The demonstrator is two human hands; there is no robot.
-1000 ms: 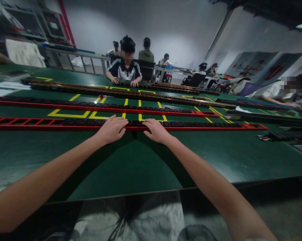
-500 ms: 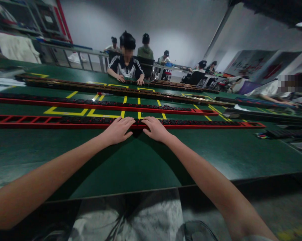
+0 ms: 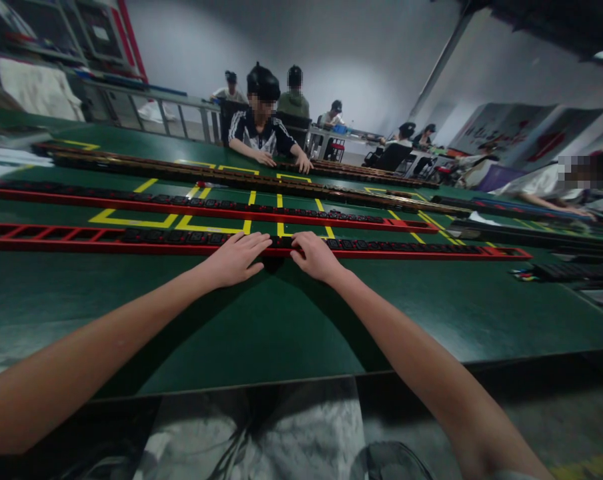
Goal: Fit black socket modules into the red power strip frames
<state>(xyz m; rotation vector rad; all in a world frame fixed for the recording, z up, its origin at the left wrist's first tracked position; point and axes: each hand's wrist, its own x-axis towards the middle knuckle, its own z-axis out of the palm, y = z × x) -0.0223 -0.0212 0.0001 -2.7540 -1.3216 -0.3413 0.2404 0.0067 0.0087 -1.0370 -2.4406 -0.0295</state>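
A long red ladder-like frame (image 3: 411, 255) lies across the green table in front of me. Black square pieces (image 3: 196, 236) fill much of its length, while the left end shows bare red rungs. My left hand (image 3: 235, 259) rests over the frame with its fingers stretched out, palm down, across the black pieces. Just to the right of it, my right hand (image 3: 316, 257) has its fingers bent in, with the fingertips at the row of pieces. What lies under those fingertips is too small to make out. A short stretch of the row shows between the two hands.
Behind lies a second red frame (image 3: 266, 217) with black pieces, then long brown strips (image 3: 201, 175). Yellow tape (image 3: 211, 230) marks the green table (image 3: 261, 333). A co-worker (image 3: 261, 133) works opposite; another person (image 3: 541, 180) leans in at right. Dark strips (image 3: 571, 269) lie at right.
My right hand has shifted slightly right and its fingers have curled in. My left hand stays nearly in place. The co-worker opposite has moved their hands to the right.
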